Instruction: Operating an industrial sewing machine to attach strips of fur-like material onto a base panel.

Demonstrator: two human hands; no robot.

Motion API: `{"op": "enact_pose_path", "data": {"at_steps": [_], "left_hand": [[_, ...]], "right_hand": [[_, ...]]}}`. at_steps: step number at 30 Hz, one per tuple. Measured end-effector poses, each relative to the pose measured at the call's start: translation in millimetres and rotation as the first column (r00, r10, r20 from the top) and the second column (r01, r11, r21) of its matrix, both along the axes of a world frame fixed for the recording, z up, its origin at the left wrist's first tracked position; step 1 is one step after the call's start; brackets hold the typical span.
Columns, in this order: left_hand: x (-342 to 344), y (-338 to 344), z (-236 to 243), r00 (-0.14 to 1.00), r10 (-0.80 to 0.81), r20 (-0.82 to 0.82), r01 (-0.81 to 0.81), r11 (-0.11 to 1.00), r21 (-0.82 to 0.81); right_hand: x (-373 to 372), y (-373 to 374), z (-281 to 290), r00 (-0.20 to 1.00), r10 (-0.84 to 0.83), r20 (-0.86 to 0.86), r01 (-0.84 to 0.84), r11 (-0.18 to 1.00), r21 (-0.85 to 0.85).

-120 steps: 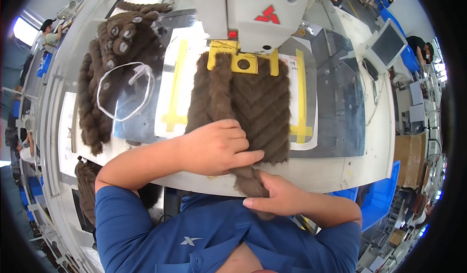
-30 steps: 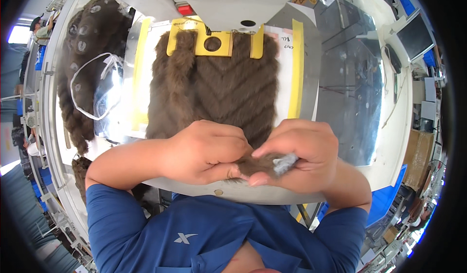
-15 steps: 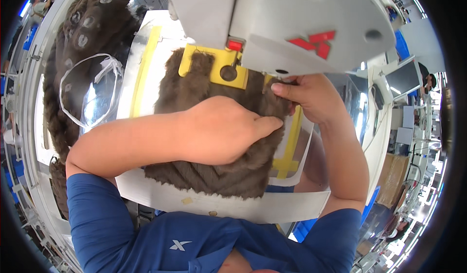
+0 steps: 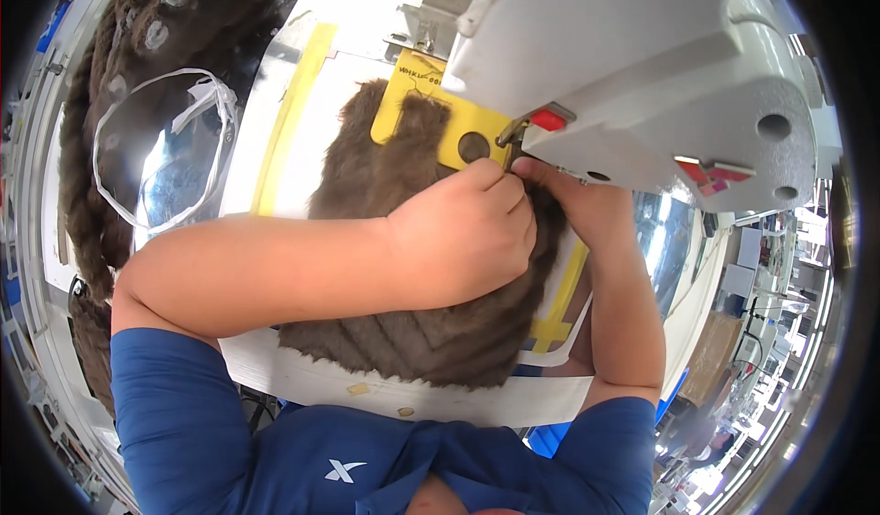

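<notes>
A piece of brown fur fabric (image 4: 412, 341) lies under the head of a grey-white sewing machine (image 4: 632, 84). On the fabric, my left hand (image 4: 467, 235) is closed, its curled fingertips tucked at the fabric near the machine's presser area. My right hand (image 4: 591, 203) pinches the fabric's upper right edge, thumb on top; its other fingers are mostly hidden. A yellow plate (image 4: 417, 70) with a round hole rests beside the needle area, and a strip of the fur lies over it. The stitching point itself is hidden by the machine head and my hands.
A loop of white tape (image 4: 227, 130) hangs over the left side. More brown fur pieces (image 4: 110, 47) are heaped at far left. Yellow tape strips (image 4: 293, 121) mark the white work surface (image 4: 458, 405). A cardboard box (image 4: 715, 359) stands at right.
My left hand has moved up and right toward the machine, its index finger now curled in. The view has shifted, and the fabric and machine head appear further right.
</notes>
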State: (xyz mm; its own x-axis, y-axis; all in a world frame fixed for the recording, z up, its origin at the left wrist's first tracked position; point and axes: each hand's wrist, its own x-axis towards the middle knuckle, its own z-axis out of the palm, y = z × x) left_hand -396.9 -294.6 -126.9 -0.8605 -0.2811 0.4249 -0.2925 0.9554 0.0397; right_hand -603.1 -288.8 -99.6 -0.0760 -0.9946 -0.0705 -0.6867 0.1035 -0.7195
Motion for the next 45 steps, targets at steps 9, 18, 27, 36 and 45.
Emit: {"op": "enact_pose_path", "data": {"at_steps": [9,18,27,36,45], "left_hand": [[-1,4,-3,1.000,-0.006,0.011,0.007,0.999,-0.035],[-6,-4,-4,0.999,0.039,-0.009,-0.039,0.998,-0.053],[-9,-9,2,0.993,0.107,0.046,-0.106,0.994,-0.018],[-10,-14,2,0.990,0.134,0.035,-0.128,0.980,-0.151],[-10,-13,4,0.980,0.163,0.114,-0.149,0.981,-0.123]], "right_hand": [[2,-3,-5,0.999,-0.030,-0.039,0.030,0.999,-0.011],[-11,-6,-24,0.976,0.046,-0.212,-0.082,0.983,-0.166],[-14,-10,-6,0.993,0.070,-0.090,-0.072,0.997,-0.015],[-30,-16,-3,0.989,0.143,0.029,-0.141,0.989,-0.053],[-27,-15,-1,0.972,-0.002,0.236,-0.009,0.999,0.045]]}}
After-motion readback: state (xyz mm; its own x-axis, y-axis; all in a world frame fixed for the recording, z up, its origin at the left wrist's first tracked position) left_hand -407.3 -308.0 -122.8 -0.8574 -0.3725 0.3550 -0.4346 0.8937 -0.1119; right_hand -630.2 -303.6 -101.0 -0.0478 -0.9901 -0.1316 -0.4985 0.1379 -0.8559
